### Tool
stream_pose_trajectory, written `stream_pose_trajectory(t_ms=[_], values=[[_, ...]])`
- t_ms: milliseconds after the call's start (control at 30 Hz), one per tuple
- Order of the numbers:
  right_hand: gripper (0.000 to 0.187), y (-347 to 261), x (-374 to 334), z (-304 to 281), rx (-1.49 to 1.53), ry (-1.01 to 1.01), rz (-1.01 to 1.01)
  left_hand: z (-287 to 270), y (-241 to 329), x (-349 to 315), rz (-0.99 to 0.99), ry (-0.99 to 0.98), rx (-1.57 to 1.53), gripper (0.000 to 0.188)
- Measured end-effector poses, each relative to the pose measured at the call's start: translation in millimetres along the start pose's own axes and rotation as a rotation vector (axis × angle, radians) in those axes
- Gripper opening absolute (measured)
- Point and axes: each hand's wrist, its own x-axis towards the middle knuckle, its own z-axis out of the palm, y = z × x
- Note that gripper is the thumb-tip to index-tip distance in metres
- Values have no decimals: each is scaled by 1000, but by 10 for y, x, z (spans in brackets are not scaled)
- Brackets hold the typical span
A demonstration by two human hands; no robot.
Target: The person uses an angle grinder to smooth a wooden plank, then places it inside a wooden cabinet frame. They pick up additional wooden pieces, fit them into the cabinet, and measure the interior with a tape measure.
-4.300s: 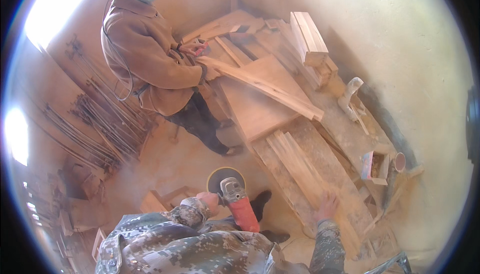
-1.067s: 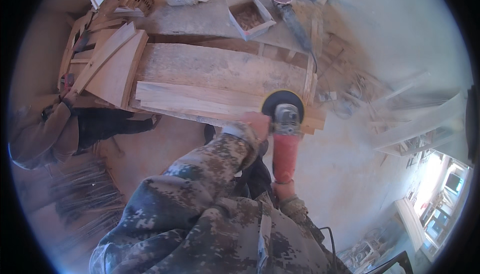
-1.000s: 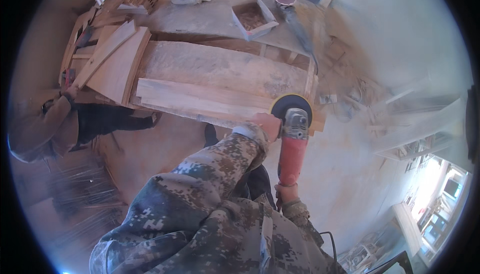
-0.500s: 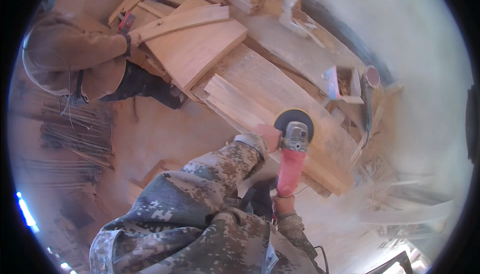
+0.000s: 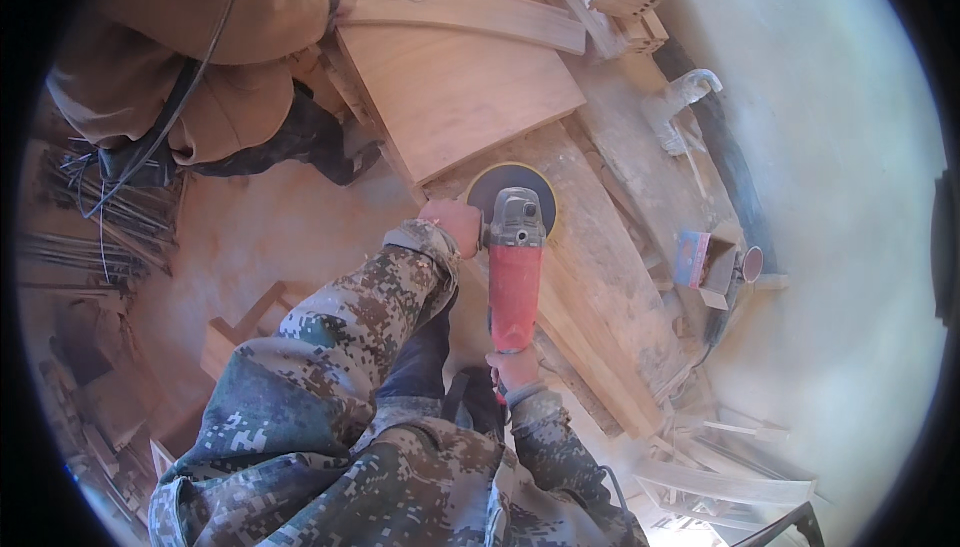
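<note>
The left hand (image 5: 455, 225) grips the side of the grinder (image 5: 515, 267), fingers curled; the right hand (image 5: 512, 367) wraps its red rear. Its disc (image 5: 512, 185) rests on the plank (image 5: 610, 277) beyond the fingers

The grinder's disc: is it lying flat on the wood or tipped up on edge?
Flat. The dark disc shows as a full circle on the plank, with the red grinder held lengthwise by both hands.

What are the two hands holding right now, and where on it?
Both hold the red angle grinder. The left hand has its grip at the side of the grey head; the right hand grips the rear end of the red body.
</note>
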Motion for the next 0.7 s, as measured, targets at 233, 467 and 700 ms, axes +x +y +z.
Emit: stream_pose_trajectory(t_ms=[233, 467, 700], values=[[22, 320, 84, -2, -98, 15, -111, 239, -59, -225, 2, 142, -29, 23], [29, 678, 91, -150, -268, 161, -151, 383, 304, -27, 37, 60, 15, 27], [32, 763, -92, -235, -225, 370, -151, 411, 874, 62, 295, 139, 145, 31]])
